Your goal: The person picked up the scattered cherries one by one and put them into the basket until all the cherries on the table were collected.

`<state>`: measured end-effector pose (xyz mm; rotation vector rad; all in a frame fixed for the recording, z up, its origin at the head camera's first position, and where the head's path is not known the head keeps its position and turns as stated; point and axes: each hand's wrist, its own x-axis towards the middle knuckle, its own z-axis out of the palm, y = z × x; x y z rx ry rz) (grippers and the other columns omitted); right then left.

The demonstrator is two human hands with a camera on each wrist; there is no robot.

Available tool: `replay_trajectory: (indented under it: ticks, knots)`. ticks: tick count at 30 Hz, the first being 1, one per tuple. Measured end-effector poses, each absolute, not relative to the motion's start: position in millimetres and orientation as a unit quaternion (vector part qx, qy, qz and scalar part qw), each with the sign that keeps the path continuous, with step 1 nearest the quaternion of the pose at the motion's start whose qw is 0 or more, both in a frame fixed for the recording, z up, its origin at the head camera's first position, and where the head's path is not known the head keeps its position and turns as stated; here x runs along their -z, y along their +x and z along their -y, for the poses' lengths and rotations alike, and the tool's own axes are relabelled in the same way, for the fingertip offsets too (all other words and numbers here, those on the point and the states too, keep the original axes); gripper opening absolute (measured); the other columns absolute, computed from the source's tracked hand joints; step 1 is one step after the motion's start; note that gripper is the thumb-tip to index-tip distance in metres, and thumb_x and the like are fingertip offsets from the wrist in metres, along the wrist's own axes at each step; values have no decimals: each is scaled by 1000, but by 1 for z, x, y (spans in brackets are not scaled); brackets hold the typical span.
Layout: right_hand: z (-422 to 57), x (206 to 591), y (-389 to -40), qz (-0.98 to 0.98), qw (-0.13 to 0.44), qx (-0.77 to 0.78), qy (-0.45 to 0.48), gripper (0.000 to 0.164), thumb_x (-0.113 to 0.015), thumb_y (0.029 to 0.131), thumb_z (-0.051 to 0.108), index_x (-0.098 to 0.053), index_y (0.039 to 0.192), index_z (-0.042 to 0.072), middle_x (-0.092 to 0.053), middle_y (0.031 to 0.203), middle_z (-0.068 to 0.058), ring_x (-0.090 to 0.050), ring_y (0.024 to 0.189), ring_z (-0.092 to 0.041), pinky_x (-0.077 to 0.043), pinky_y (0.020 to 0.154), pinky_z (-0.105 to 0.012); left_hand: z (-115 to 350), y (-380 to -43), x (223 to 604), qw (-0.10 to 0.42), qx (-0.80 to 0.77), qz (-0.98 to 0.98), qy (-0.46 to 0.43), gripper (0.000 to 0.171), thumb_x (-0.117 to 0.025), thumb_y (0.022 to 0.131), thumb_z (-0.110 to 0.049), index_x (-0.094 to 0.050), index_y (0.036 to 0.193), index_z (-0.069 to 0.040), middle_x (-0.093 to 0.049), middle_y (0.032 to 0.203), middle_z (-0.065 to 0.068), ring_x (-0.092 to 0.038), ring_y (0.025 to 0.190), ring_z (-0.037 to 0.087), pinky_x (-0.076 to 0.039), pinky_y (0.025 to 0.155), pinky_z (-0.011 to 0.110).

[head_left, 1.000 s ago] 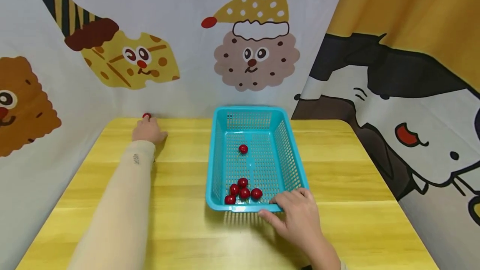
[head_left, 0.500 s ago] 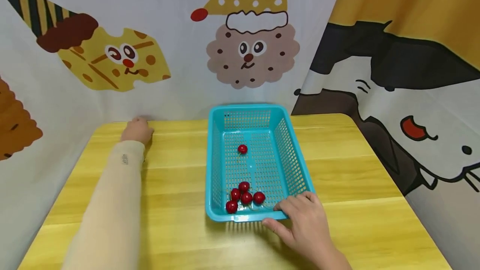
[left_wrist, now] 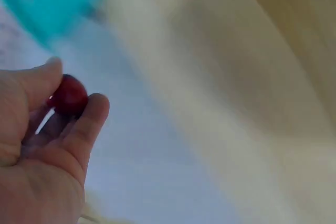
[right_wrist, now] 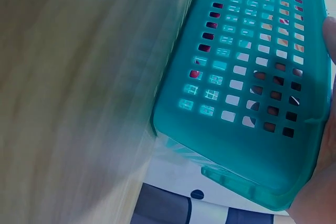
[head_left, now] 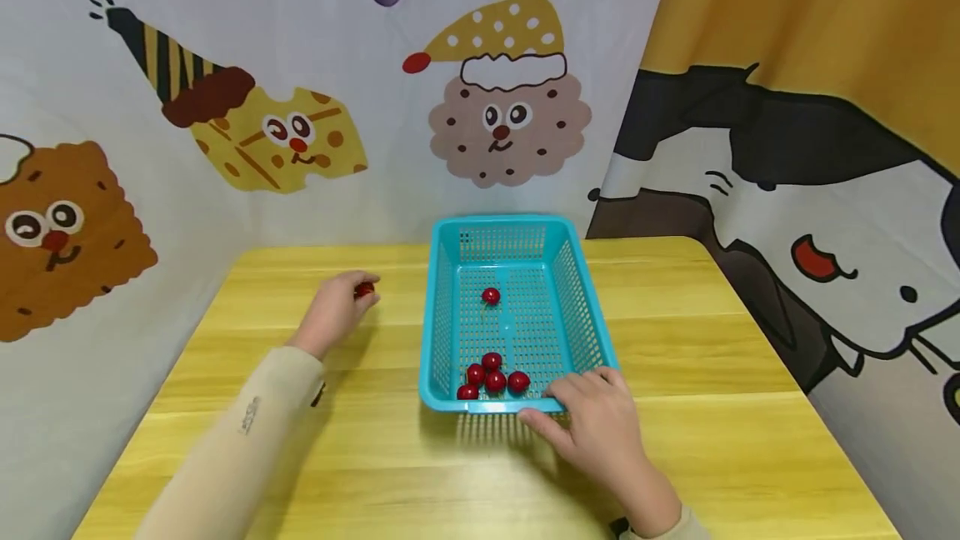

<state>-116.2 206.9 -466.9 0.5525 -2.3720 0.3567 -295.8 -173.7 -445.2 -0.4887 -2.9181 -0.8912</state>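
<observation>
My left hand [head_left: 333,311] pinches a dark red cherry [left_wrist: 71,96] between thumb and fingers, to the left of a turquoise plastic basket [head_left: 427,315]. In the left wrist view the thumb and fingertips sit on either side of the fruit. My right hand [head_left: 596,423] grips the basket's near rim at its right corner, thumb outside and fingers over the inner edge. Inside the basket several cherries [head_left: 496,382] cluster by the near wall, and a single cherry [head_left: 491,297] with a stem lies farther back. The right wrist view shows the basket's slotted wall [right_wrist: 220,98] from outside.
The basket stands on a yellow wood-grain table [head_left: 697,340]. Behind the table's far edge hangs a white cloth [head_left: 390,148] printed with cartoon figures, and a mustard curtain [head_left: 825,7] is at the upper right.
My left hand has come from the table's far left edge toward the basket, carrying the cherry that lay there. The right hand keeps its hold on the rim. The head view has shifted slightly.
</observation>
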Motion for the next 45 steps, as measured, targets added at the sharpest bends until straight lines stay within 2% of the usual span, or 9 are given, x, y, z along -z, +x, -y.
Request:
replay_trajectory:
  ticks: [6,8,11,17,23,28,30,33,45]
  knots:
    - [-208,470,-124,915,318,-137,206,73,-42,101,81,-74,83,18,-76,78,4,-68,72,-21,-50,85,-47,100,-221,408,129,309,878,-342,33,-80,97,-11,-72,128,-3,-77,119,9,-76,106,25,-65,94,41]
    - [-208,471,-125,916,318,-135,205,74,-41,101,81,-74,83,18,-76,78,4,-68,72,-21,-50,84,-47,84,-206,406,121,284,864,-397,32,-80,97,-14,-73,127,-6,-77,123,8,-75,111,23,-64,98,38]
    - [-208,472,-126,914,323,-131,208,72,-42,101,80,-73,82,18,-75,77,3,-68,71,-20,-51,83,-47,71,-197,411,77,245,864,-434,28,-80,98,-18,-74,123,-8,-78,119,5,-76,109,21,-64,98,35]
    - [-207,473,-126,915,319,-129,209,68,-49,100,79,-75,84,18,-77,80,3,-70,73,-20,-52,84,-48,67,-200,428,-12,234,883,-406,20,-76,101,-19,-78,117,-7,-80,105,0,-72,92,15,-63,88,32]
    - [-208,470,-124,918,310,-133,208,55,-69,89,72,-76,86,18,-78,81,2,-71,74,-21,-52,87,-49,66,-203,431,-34,263,879,-396,25,-73,103,-25,-78,120,-7,-82,109,2,-76,100,19,-63,94,38]
    - [-207,468,-123,916,314,-134,210,64,-57,96,78,-76,87,18,-78,81,1,-71,73,-22,-52,88,-49,66,-202,430,-22,262,881,-392,26,-72,104,-28,-80,119,-9,-82,112,0,-77,103,19,-61,100,41]
    - [-206,467,-122,915,319,-133,209,70,-48,99,80,-75,86,18,-78,80,1,-70,72,-22,-52,87,-49,66,-201,430,-14,261,881,-393,25,-72,104,-28,-81,118,-10,-83,111,-1,-77,101,17,-60,100,42]
    - [-205,465,-120,913,326,-131,210,72,-43,101,80,-75,85,17,-77,79,1,-70,71,-21,-52,85,-50,67,-200,430,-4,259,880,-399,21,-71,105,-27,-81,116,-11,-83,108,-3,-76,95,13,-58,100,42]
    - [-204,465,-115,910,329,-129,217,72,-43,101,79,-75,85,17,-77,79,0,-70,71,-22,-53,83,-50,68,-192,433,18,254,880,-400,17,-71,105,-26,-82,111,-15,-82,104,-6,-77,96,12,-58,101,42]
